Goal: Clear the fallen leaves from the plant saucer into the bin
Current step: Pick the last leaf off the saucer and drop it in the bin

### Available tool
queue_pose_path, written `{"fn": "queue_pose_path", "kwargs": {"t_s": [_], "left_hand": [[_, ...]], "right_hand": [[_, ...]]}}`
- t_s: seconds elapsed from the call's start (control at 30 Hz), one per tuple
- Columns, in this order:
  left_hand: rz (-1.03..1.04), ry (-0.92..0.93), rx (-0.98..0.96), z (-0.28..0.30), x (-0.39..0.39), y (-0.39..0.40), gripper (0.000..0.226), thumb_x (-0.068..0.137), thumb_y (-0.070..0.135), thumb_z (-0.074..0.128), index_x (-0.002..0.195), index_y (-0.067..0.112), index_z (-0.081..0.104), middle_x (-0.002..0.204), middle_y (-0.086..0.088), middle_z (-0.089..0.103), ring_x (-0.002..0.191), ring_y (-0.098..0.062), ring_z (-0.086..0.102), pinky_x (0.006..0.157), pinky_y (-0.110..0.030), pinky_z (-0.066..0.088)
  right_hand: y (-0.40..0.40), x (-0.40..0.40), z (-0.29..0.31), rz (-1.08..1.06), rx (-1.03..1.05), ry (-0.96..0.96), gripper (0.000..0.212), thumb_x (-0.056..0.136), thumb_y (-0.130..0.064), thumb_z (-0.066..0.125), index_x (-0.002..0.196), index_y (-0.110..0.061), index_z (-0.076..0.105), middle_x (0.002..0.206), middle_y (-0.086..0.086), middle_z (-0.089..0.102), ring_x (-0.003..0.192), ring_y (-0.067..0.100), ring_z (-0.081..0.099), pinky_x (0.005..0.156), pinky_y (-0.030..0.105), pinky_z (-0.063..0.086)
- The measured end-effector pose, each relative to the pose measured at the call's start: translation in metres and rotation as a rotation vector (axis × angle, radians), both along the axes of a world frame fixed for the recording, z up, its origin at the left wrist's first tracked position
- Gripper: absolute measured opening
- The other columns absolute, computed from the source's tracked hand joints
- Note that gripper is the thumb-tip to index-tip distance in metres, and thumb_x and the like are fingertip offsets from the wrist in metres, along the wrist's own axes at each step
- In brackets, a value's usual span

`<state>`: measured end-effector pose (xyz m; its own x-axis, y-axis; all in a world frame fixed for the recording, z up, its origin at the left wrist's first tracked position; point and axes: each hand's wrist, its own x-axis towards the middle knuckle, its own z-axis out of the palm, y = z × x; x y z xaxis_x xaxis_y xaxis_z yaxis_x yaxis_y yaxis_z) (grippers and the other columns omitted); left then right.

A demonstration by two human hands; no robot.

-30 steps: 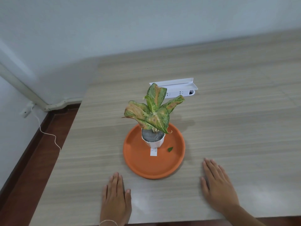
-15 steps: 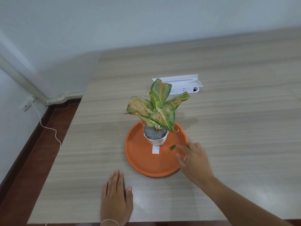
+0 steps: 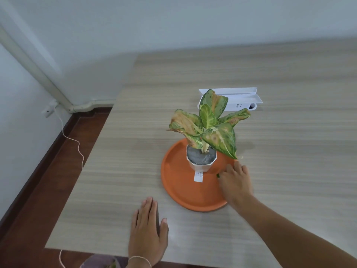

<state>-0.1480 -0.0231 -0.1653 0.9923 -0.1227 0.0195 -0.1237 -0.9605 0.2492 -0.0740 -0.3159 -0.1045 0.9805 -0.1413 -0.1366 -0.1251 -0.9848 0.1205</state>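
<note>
An orange round saucer (image 3: 179, 190) lies on the wooden table and carries a white pot (image 3: 201, 167) with a green and yellow plant (image 3: 208, 122). A small green fallen leaf (image 3: 218, 175) lies on the saucer just right of the pot; only a sliver of it shows. My right hand (image 3: 234, 182) reaches over the saucer's right side with its fingertips closed down on that leaf. My left hand (image 3: 147, 229) rests flat on the table, in front of the saucer to its left, holding nothing. No bin is in view.
A white power strip with a folded white card (image 3: 237, 99) lies behind the plant. The table's left edge (image 3: 92, 147) drops to a dark red floor, where a thin white cable (image 3: 77, 144) runs from a wall socket (image 3: 48, 110). A paper label (image 3: 198, 176) hangs from the pot.
My right hand left the table, reached over the saucer's right side and closed its fingertips on the leaf. The left hand stayed flat. The view shifted slightly.
</note>
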Motion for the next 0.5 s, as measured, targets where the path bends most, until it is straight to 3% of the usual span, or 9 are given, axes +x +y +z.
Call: {"fn": "queue_pose_path", "kwargs": {"t_s": [0.1,0.5], "left_hand": [[0.006,-0.012,-0.020,-0.0003,-0.0002,-0.0011,0.067,0.083,0.045,0.050,0.141,0.013,0.045,0.154,0.000,0.039,0.144,-0.012,0.030,0.118,-0.034,0.018],[0.015,-0.006,-0.054,0.0026,-0.0008,-0.0003,0.066,0.084,0.047,0.051,0.142,0.016,0.045,0.155,0.003,0.037,0.145,-0.010,0.027,0.119,-0.035,0.017]], "right_hand": [[-0.0026,0.0001,-0.0088,-0.003,-0.037,-0.068,0.006,0.065,-0.019,0.074,0.063,-0.023,0.071,0.072,-0.001,0.062,0.087,0.030,0.053,0.074,0.038,0.030],[-0.0006,-0.0027,-0.0119,0.029,0.026,-0.124,0.013,0.068,-0.020,0.073,0.057,-0.024,0.068,0.066,-0.007,0.065,0.086,0.029,0.053,0.072,0.038,0.033]]}}
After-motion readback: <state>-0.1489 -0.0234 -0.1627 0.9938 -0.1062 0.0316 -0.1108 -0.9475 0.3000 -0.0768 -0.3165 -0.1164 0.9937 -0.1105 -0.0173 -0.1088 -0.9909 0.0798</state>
